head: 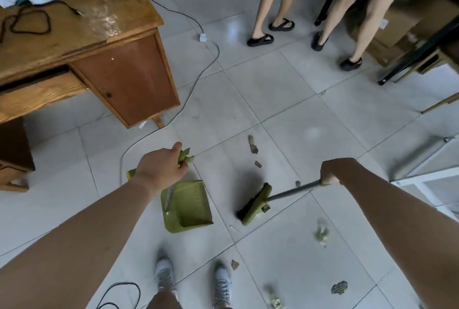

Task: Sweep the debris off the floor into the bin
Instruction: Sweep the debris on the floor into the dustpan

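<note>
My left hand (161, 165) grips the green top of the dustpan handle, and the green dustpan (187, 206) rests on the tiled floor below it with its mouth facing right. My right hand (329, 172) is closed on the grey pole of the broom (253, 205), whose green head with black bristles sits on the floor just right of the pan. Brown scraps (252, 144) lie beyond the broom. Greenish crumpled bits (321, 234) and a dark patch (339, 287) lie at lower right, and a small brown piece (234, 264) sits near my shoes. No bin is in view.
A wooden desk (124, 80) stands at left with a cable (198, 77) trailing across the floor from it. Two people in black sandals (260, 39) stand at the top. Cardboard boxes (397, 25) and a black frame are at top right; a white frame (427, 184) is at right.
</note>
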Demonstrator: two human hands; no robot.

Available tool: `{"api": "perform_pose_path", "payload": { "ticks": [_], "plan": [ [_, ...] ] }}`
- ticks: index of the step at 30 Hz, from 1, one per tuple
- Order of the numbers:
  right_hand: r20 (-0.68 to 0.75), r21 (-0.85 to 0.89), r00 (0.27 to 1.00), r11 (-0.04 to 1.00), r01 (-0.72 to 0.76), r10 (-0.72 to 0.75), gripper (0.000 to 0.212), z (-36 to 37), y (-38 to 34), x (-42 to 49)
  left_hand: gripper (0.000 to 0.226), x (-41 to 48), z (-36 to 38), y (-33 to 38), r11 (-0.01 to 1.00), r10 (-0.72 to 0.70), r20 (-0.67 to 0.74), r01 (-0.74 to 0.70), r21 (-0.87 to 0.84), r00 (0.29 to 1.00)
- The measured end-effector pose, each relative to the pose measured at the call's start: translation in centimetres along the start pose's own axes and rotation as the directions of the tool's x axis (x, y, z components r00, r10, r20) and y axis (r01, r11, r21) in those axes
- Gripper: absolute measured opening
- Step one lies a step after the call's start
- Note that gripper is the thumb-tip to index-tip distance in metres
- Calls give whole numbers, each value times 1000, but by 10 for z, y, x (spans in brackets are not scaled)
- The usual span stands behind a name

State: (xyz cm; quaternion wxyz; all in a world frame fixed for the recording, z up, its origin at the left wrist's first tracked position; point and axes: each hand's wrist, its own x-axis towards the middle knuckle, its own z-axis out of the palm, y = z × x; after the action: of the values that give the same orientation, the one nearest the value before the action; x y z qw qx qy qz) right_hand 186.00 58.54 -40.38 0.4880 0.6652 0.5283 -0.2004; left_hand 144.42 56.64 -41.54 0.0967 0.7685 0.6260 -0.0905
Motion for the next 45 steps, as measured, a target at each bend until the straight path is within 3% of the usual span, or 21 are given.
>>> {"api": "perform_pose_path", "payload": {
  "ticks": [7,11,21,28,32,37,45],
  "plan": [
    [95,338,993,936,-93,64,26,-60,14,-19,32,50,-23,-17,996,88,-29,-89,-29,996],
    [141,477,980,857,-195,144,17,-91,-4,-21,32,93,-43,-39,987,143,-43,-146,-66,989],
    [78,813,981,559,-165,176,13,-162,-76,35,32,197,-81,-43,962,241,3,-238,-133,971],
    [-41,788,987,613,-63,153,11,-205,-100,127,41,291,-60,-42,921,345,31,-332,-202,938],
    [47,811,993,576,-101,107,21,-207,-107,159,37,337,-53,-43,918,339,81,-310,-249,937],
    [223,828,970,507,-239,92,13,-179,-101,169,32,372,-49,-46,908,342,66,-312,-280,937],
    [315,726,948,631,-275,51,42,-104,-123,107,26,375,-49,-43,851,503,55,-484,-204,862]
  ]
}}
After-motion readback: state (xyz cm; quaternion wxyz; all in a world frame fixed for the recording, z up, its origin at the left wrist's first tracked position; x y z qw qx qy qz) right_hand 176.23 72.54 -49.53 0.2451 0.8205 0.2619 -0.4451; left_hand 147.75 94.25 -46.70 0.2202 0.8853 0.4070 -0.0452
